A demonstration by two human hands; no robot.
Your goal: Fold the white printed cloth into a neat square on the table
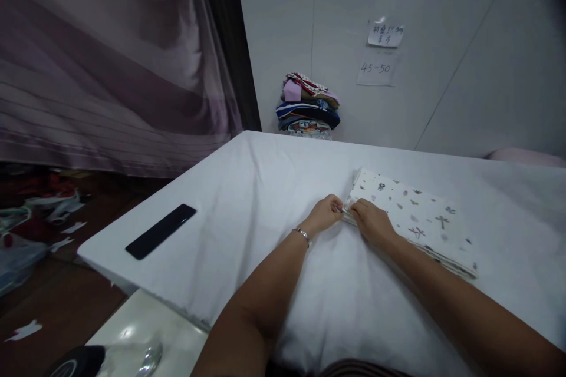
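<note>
A folded white cloth with small leaf and dragonfly prints [411, 212] lies on the white-covered table [212, 188], right of the middle. At its near left corner my left hand [328, 212], with a bracelet on the wrist, pinches the edge. Close beside it, my right hand [371, 221] has its fingers closed on the same corner from above. Several layers show along the cloth's near edge.
A black flat object [161, 231] lies on the table's left part. Behind the far edge is a stack of folded fabrics [308, 107]. Paper signs [375, 68] hang on the wall. A pale surface [154, 324] adjoins the table at lower left; a curtain [110, 59] hangs at left.
</note>
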